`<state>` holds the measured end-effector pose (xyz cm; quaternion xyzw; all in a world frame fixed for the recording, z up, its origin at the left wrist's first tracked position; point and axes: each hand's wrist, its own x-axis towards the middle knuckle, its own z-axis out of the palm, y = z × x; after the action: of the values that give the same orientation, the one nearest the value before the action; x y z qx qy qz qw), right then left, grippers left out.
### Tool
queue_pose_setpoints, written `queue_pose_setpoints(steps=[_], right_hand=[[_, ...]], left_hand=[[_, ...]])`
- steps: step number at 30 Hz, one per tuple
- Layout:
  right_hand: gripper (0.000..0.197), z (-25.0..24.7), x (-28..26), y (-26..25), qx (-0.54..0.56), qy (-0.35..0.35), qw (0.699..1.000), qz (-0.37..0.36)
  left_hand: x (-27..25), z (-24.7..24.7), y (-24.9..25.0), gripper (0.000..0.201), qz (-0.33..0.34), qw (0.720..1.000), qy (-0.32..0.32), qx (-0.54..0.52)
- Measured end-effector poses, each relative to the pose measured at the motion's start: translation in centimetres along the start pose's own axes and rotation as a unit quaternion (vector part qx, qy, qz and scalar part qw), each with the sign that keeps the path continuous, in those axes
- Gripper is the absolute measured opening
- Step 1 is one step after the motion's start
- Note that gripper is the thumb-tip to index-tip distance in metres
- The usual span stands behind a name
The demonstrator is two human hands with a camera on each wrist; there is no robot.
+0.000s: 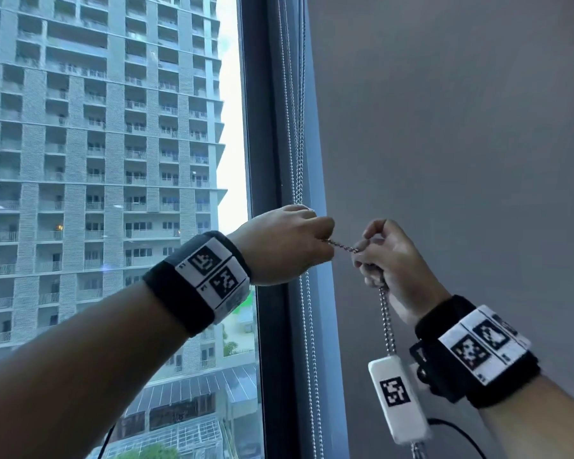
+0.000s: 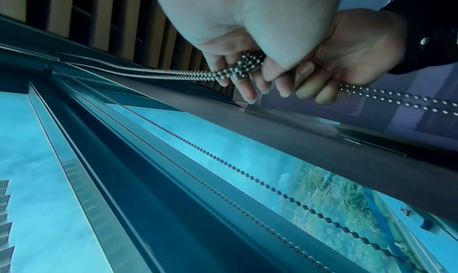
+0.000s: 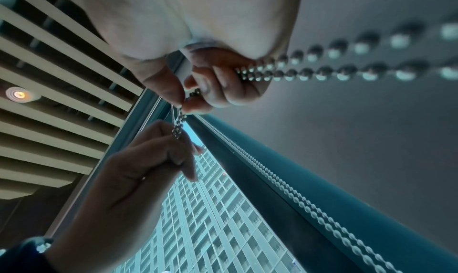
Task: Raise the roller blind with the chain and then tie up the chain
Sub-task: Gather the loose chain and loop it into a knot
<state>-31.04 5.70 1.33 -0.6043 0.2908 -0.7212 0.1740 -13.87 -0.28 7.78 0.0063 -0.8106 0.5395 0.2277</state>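
The metal bead chain [image 1: 342, 247] runs taut and doubled between my two hands, beside the window frame [image 1: 269, 160]. My left hand [image 1: 325, 241] grips its bunched, knotted part [image 2: 245, 65] in curled fingers. My right hand [image 1: 362, 250] pinches the chain between thumb and finger [image 3: 188, 101], and a doubled strand [image 3: 322, 69] runs back through its palm. Below the right hand the chain hangs to a white block with a printed marker [image 1: 396, 395]. Two strands [image 1: 299, 127] rise along the frame above my hands. No blind covers the window glass [image 1: 113, 193].
A flat grey surface [image 1: 461, 144] fills the right side. Another bead chain [image 1: 309, 342] hangs down the frame below my left hand. A black cable [image 1: 458, 429] curves at the lower right. A slatted ceiling [image 3: 49, 81] is overhead.
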Motion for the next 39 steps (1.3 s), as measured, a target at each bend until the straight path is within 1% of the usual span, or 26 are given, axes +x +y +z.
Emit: queue_pose_setpoints(steps=[2,4,5,7,9,10,11,12,13,14,15,17,19,20,21,23,25,26,27,29,30,31,32,34,37,39], right_hand=[[0.023,-0.1,0.3,-0.2,0.015,0.0,1.0,-0.009],[0.017,0.2,0.6,-0.4,0.0,-0.006,0.999,-0.033],[0.017,0.4,0.7,-0.5,-0.019,-0.007,0.999,-0.049],[0.026,0.8,0.9,-0.5,-0.078,-0.001,0.993,-0.084],[0.034,1.3,1.2,-0.6,-0.124,0.015,0.986,-0.108],[0.033,1.6,1.5,-0.7,-0.135,0.026,0.984,-0.116],[0.031,2.0,1.8,-0.8,-0.139,0.035,0.983,-0.118],[0.027,2.4,2.3,-0.8,-0.138,0.041,0.983,-0.112],[0.021,2.8,2.7,-1.0,-0.134,0.04,0.985,-0.101],[0.018,3.2,3.1,-1.3,-0.128,0.034,0.987,-0.086],[0.021,3.7,3.4,-1.7,-0.118,0.026,0.99,-0.072],[0.029,4.6,4.0,-2.3,-0.094,0.011,0.994,-0.046],[0.03,5.3,4.4,-2.9,-0.066,0.006,0.998,-0.021],[0.027,5.5,4.6,-3.0,-0.046,0.009,0.999,-0.011],[0.023,5.6,4.8,-3.1,-0.026,0.01,1.0,-0.005],[0.018,5.7,5.2,-3.2,0.014,0.005,1.0,-0.002],[0.02,5.8,5.4,-3.3,0.042,0.006,0.999,-0.009],[0.022,5.8,5.4,-3.2,0.045,0.008,0.999,-0.01],[0.023,5.9,5.4,-3.1,0.04,0.01,0.999,-0.008],[0.024,6.0,5.3,-2.8,0.04,0.018,0.999,0.005],[0.026,6.0,5.2,-2.7,0.051,0.016,0.998,0.015],[0.028,6.0,5.2,-2.7,0.066,0.003,0.997,0.026],[0.032,6.0,5.1,-2.8,0.087,-0.019,0.995,0.038],[0.039,5.9,4.8,-3.0,0.116,-0.061,0.99,0.06],[0.033,5.7,4.7,-3.0,0.105,-0.081,0.989,0.072],[0.035,5.5,4.7,-3.0,0.116,-0.085,0.986,0.082]], left_hand=[[0.1,-0.2,-0.1,0.012,-0.017,1.0,0.021,0.003],[0.4,-0.3,-0.1,0.03,-0.07,0.995,0.069,-0.023],[0.7,-0.4,0.0,0.038,-0.124,0.984,0.096,-0.082],[1.2,-0.7,-0.1,0.044,-0.241,0.932,0.152,-0.226],[1.7,-1.0,-0.1,0.041,-0.331,0.859,0.202,-0.336],[1.9,-1.1,-0.2,0.041,-0.363,0.807,0.232,-0.404],[2.0,-1.2,-0.2,0.04,-0.387,0.737,0.264,-0.487],[2.1,-1.5,0.0,0.04,-0.4,0.656,0.292,-0.57],[2.3,-1.7,0.3,0.04,-0.401,0.584,0.312,-0.633],[2.4,-1.8,0.6,0.039,-0.393,0.527,0.33,-0.677],[2.4,-2.0,0.9,0.037,-0.379,0.486,0.346,-0.707],[2.4,-2.0,1.3,0.036,-0.346,0.423,0.37,-0.751],[2.2,-1.8,1.3,0.034,-0.324,0.362,0.376,-0.789],[2.0,-1.5,1.1,0.032,-0.316,0.337,0.373,-0.805],[1.8,-1.2,1.0,0.031,-0.312,0.321,0.363,-0.817],[1.4,-0.8,1.1,0.033,-0.311,0.31,0.326,-0.837],[1.1,-0.2,1.3,0.035,-0.339,0.315,0.3,-0.834],[1.0,0.0,1.2,0.035,-0.369,0.325,0.295,-0.819],[0.9,0.3,1.1,0.032,-0.409,0.348,0.289,-0.793],[0.9,0.6,0.8,0.024,-0.477,0.43,0.255,-0.723],[0.9,0.5,0.7,0.022,-0.491,0.469,0.228,-0.697],[1.0,0.3,0.5,0.022,-0.497,0.494,0.204,-0.684],[1.0,0.1,0.2,0.022,-0.5,0.506,0.184,-0.679],[1.1,-0.4,-0.3,0.021,-0.501,0.515,0.147,-0.68],[0.8,-0.9,-0.8,0.025,-0.481,0.55,0.101,-0.676],[0.5,-0.9,-0.8,0.029,-0.469,0.554,0.099,-0.681]])
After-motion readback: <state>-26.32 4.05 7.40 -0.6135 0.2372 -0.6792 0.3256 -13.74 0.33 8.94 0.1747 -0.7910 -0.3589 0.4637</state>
